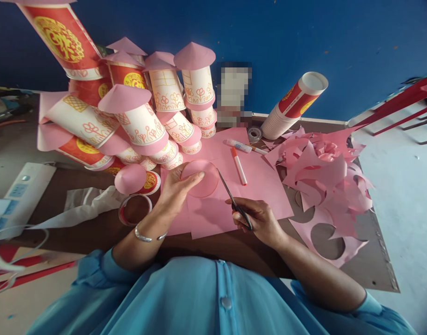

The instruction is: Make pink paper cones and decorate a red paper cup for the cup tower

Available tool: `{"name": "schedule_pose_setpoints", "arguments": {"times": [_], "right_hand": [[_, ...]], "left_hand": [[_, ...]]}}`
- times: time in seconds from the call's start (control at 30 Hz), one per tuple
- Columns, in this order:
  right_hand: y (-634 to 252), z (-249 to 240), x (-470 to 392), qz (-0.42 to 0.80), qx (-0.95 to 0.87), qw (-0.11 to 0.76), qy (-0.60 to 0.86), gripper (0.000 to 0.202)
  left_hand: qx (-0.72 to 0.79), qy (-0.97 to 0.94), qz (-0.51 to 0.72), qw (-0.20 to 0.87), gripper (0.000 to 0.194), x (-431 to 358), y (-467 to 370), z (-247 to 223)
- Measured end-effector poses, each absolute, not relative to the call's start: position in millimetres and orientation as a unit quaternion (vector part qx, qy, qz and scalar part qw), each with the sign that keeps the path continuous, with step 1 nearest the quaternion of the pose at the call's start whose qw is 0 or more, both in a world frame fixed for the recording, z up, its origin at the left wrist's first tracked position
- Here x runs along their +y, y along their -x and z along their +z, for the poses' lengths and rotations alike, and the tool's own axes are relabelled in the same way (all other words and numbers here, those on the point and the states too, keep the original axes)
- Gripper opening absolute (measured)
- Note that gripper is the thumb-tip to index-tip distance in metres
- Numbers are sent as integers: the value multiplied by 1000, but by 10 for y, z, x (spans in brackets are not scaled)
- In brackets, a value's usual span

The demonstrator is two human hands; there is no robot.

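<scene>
My left hand (pixel 176 188) is closed on a round pink paper disc (pixel 208 179), thumb on top and the fingers out of sight beneath. A thin darker line runs near the disc's rim. My right hand (pixel 258 218) grips a pair of scissors (pixel 241 213) by the dark handles. Its blades point up and left, with the tips at the disc's right edge; whether they touch the paper I cannot tell. Under both hands lie large pink paper sheets (pixel 213 218). An orange-capped marker (pixel 238 166) rests on the sheets, beside a clear-barrelled pen or glue tube (pixel 238 145).
Stacked paper-cup towers with pink cone roofs (pixel 194 56) crowd the left. Pink paper scraps (pixel 318 172) heap at the right. A stack of cups (pixel 286 109) leans near the blue wall. Tape rolls (pixel 135 209) and a power strip (pixel 21 195) are also on the table.
</scene>
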State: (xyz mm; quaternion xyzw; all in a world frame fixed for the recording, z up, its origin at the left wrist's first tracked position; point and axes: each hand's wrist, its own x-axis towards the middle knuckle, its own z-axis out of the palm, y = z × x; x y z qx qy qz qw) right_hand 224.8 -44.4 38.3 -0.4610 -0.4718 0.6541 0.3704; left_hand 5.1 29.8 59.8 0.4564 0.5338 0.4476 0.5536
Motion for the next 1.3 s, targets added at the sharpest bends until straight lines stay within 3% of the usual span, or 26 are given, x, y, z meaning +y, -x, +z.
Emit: {"name": "schedule_pose_setpoints", "arguments": {"times": [1.3], "right_hand": [[-2268,356,-433,656,-472,363,464,52]], "left_hand": [[488,-495,388,605,28,276,-4,573]]}}
